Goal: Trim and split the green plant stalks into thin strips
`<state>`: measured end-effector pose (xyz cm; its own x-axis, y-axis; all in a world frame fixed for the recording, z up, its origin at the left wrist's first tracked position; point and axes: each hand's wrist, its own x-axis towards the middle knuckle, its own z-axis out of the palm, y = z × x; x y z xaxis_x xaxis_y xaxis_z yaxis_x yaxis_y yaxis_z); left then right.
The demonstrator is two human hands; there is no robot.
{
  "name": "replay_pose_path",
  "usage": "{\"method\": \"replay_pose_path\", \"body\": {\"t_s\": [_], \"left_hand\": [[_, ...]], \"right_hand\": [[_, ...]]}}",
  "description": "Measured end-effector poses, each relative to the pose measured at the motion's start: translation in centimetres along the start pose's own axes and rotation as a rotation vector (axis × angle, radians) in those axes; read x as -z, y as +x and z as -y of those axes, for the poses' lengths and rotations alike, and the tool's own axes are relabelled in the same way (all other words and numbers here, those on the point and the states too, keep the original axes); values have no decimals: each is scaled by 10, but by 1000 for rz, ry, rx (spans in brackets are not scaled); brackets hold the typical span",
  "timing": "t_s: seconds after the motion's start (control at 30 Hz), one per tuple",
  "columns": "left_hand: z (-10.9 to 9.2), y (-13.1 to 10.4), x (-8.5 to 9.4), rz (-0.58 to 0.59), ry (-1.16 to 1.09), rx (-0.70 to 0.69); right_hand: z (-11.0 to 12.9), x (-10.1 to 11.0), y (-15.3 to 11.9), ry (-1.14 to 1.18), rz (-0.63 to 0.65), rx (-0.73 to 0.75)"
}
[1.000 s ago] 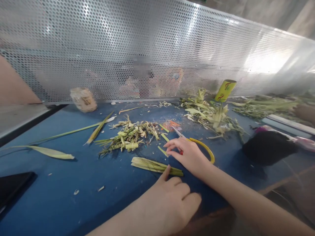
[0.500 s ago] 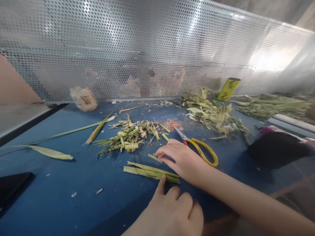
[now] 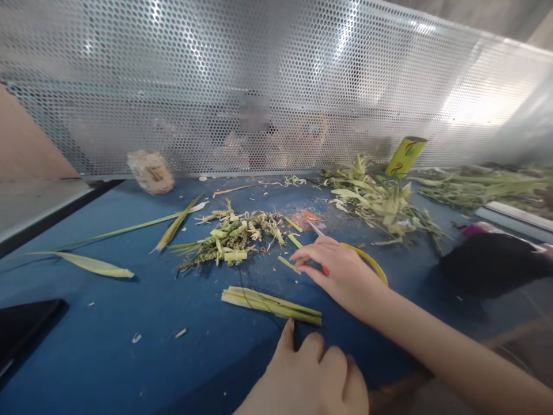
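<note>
Several long green leaf strips (image 3: 263, 301) lie bunched on the blue table. At their near right edge, my left hand (image 3: 309, 369) touches them with its outstretched index finger; its other fingers are bent and hold nothing. Further up, my right hand (image 3: 334, 268) pinches the end of a short narrow green strip (image 3: 285, 262). That hand covers much of the scissors (image 3: 317, 230); their blade tip and a yellow handle loop show around it. Other short green cuttings (image 3: 295, 240) lie just beyond its fingers, beside a pile of knobbly green plant stalks (image 3: 233, 236).
A perforated metal panel (image 3: 194, 115) closes off the back. Leaf scraps (image 3: 371, 196) and a yellow-green tube (image 3: 406, 157) are at back right, a black item (image 3: 492, 265) at right. A wrapped bundle (image 3: 151, 173), loose leaves (image 3: 93, 264) and a dark flat device (image 3: 30, 323) are at left.
My right hand has moved away and slightly right with the short strip, now over the scissors. The long strips have closed together beside my left index finger.
</note>
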<state>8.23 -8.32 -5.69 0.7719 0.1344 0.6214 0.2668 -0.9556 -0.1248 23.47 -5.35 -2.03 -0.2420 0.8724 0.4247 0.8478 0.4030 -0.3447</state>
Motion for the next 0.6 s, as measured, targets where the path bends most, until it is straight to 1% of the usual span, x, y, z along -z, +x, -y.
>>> {"method": "replay_pose_path", "body": {"t_s": [0.07, 0.17, 0.23, 0.4, 0.5, 0.57, 0.6], "left_hand": [[0, 0, 1, -9, -9, 9], [-1, 0, 1, -27, -12, 5], [-1, -1, 1, -18, -15, -1], [-2, -2, 2, 10, -36, -40], [-5, 0, 3, -2, -10, -41], [-7, 2, 2, 6, 8, -48], [-8, 2, 2, 10, 15, -66]], "right_hand": [[-2, 9, -1, -52, -45, -30], [-9, 24, -5, -137, -133, -118], [-16, 33, -8, -177, -177, -167], [-30, 44, -19, -233, -245, -241], [-29, 43, -28, -223, -236, -288], [-22, 37, -34, -177, -167, -273], [-16, 33, -37, -143, -110, -231]]}}
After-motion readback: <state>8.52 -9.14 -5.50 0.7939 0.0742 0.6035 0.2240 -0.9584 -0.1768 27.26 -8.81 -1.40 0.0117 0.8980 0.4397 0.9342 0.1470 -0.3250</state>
